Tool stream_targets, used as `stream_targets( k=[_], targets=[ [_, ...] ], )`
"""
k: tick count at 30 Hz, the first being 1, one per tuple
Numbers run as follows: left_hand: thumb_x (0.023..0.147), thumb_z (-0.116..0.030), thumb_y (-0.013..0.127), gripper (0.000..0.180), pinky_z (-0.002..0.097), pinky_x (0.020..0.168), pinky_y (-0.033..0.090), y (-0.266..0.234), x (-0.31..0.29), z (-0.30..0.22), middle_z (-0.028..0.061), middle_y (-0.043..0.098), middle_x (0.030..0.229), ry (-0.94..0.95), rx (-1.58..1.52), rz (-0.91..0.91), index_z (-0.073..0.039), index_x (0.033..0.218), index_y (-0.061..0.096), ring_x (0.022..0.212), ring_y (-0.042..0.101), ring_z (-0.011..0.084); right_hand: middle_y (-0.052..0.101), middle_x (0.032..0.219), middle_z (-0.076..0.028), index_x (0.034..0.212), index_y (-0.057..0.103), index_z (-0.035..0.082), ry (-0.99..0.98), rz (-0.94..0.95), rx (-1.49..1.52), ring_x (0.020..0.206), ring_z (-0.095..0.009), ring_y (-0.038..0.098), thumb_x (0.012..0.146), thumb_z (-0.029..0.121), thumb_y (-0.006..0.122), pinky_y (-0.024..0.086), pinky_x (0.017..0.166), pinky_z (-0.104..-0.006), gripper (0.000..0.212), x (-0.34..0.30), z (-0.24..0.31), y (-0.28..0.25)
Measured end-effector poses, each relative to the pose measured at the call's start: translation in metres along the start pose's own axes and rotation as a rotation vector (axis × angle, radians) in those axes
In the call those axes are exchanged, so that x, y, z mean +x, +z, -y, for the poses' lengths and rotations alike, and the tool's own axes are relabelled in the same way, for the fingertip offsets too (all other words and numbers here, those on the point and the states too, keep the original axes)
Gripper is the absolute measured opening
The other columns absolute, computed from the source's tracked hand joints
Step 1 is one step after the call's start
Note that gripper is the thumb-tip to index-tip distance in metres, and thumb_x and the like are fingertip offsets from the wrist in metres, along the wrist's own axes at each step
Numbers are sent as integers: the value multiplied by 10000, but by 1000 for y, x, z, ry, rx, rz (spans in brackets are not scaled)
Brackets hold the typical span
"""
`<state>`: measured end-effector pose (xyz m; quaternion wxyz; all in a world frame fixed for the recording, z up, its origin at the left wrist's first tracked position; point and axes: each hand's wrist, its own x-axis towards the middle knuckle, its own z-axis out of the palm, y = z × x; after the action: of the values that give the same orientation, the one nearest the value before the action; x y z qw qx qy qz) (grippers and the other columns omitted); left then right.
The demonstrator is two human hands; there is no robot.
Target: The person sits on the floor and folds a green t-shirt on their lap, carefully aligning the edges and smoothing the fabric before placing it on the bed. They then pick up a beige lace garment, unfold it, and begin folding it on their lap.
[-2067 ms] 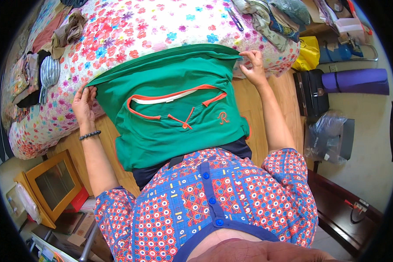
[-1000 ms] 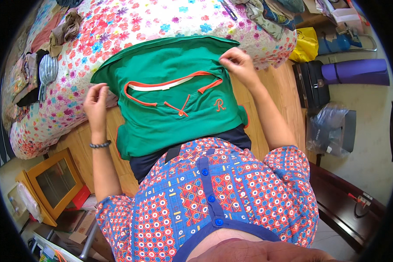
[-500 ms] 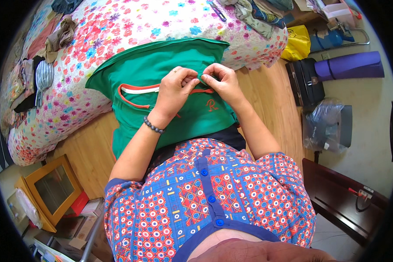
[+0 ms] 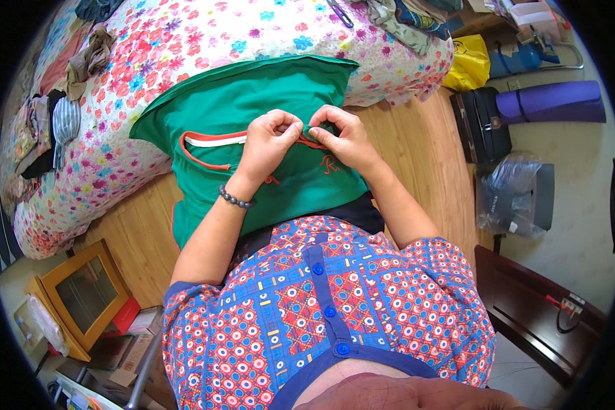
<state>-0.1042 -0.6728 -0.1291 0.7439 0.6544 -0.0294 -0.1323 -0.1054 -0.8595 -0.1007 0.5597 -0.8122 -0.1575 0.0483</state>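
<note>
A green shirt [image 4: 225, 109] with orange neckline trim [image 4: 188, 154] and orange embroidery [image 4: 330, 163] lies over my lap, its far part reaching onto the bed. Over the neckline, my left hand [image 4: 268, 142] is pinched, thumb against index finger. Close beside it on the right, my right hand [image 4: 345, 140] makes a similar pinch, fingertips a small gap from the left ones. Whatever lies between the fingers is too small to make out. A beaded bracelet [image 4: 236, 198] circles my left wrist.
Ahead stands the bed with a floral cover [image 4: 184, 41], bearing folded clothes [image 4: 65, 130] on the left and more at the far right. On the right are a yellow bag [image 4: 469, 61], a black case [image 4: 482, 126] and a rolled purple mat [image 4: 553, 102]. A wooden cabinet [image 4: 82, 297] stands at lower left.
Both hands remain over the neckline. Their fingertips have moved slightly apart, and the right hand's thumb and index finger now form a wider loop. The view has shifted a little.
</note>
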Motion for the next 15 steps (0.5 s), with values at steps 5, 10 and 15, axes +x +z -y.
stream_targets(
  k=[5, 10, 15],
  targets=[
    [951, -145, 602, 127, 180, 609, 444, -1, -2, 2, -32, 612, 827, -25, -40, -44, -20, 952, 619, 700, 530, 29, 592, 828, -21, 882, 614, 1, 1, -4, 25, 792, -107, 548, 832, 31, 692, 448, 715, -249, 97, -3, -3, 0],
    [921, -113, 638, 109, 201, 633, 469, -10, -5, -4, -6, 616, 881, 87, 54, 32, -12, 955, 617, 723, 547, 46, 604, 835, -54, 878, 613, -1, 30, -10, 15, 803, -136, 573, 819, 33, 692, 462, 732, -273, 104, -5, 1, 0],
    [818, 1, 701, 123, 243, 614, 477, 0, -10, -12, 42, 581, 844, 409, 391, -19, -2, 918, 628, 712, 570, 119, 611, 832, -80, 871, 610, -2, 17, -10, 12, 801, -173, 595, 807, 34, 692, 470, 728, -299, 110, -4, 1, 1]
  ],
)
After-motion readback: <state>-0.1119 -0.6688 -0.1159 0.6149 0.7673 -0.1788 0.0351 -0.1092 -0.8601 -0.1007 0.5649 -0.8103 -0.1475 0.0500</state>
